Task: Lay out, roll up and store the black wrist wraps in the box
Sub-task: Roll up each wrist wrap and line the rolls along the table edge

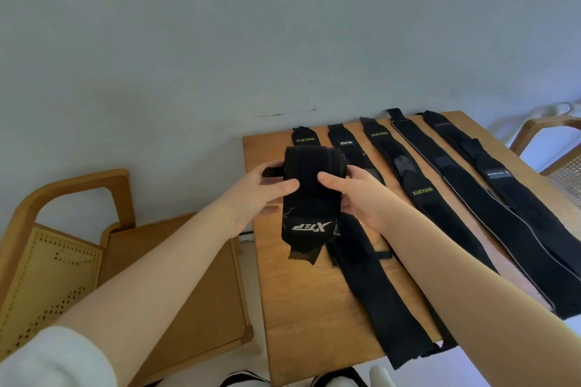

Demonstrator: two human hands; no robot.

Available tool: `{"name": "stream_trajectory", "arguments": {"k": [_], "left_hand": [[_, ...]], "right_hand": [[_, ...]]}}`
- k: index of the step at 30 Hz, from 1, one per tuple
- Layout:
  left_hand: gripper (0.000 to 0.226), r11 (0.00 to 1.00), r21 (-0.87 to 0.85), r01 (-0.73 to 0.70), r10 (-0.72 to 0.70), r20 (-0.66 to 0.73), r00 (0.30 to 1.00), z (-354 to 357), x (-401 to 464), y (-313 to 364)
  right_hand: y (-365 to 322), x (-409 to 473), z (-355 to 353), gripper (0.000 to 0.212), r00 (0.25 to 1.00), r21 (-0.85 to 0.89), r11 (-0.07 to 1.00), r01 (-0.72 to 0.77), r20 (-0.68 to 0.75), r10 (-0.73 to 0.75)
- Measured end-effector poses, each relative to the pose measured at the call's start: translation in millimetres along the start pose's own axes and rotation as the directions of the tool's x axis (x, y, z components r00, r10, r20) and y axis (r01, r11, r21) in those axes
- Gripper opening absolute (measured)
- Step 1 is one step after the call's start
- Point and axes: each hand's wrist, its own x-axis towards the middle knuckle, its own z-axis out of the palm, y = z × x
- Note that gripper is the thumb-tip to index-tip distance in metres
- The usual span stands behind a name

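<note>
Bare forearms, a white sleeve [53,358] at the left upper arm.

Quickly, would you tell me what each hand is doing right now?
Left hand: grips the rolled wrist wrap.
Right hand: grips the same wrap from the other side.

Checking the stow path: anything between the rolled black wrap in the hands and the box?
Cannot tell: no box is in view. The left hand and right hand grip the rolled black fabric wrist wrap above the wooden table, where other wraps lie flat.
</note>
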Motion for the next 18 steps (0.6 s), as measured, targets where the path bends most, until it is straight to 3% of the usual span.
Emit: {"name": "stream_trajectory", "arguments": {"k": [7,11,14,16,18], "left_hand": [[0.078,0.997,-0.06,-0.045,0.034,-0.178,0.983,17,-4,-19],[0.066,0.988,-0.154,0.027,-0.053,-0.174,0.983,21,-4,-22],[0.055,0.887,-0.429,0.174,-0.236,-0.096,0.967,25,-6,-23],[0.041,0.801,-0.556,0.221,-0.292,-0.041,0.956,30,-9,-25],[0.037,0.741,-0.625,0.245,-0.318,-0.006,0.948,34,-12,-28]], "right_hand": [[8,3,4,0.04,0.989,-0.072,0.993,-0.089,0.108,0.096],[12,0,4,0.045,0.987,-0.04,0.994,-0.104,0.119,0.109],[20,-5,1,0.051,0.993,-0.21,0.977,0.029,0.116,-0.004],[22,-10,-3,0.058,0.984,-0.341,0.926,0.162,0.13,-0.125],[22,-12,-11,0.063,0.972,-0.362,0.906,0.218,0.161,-0.17]]}}
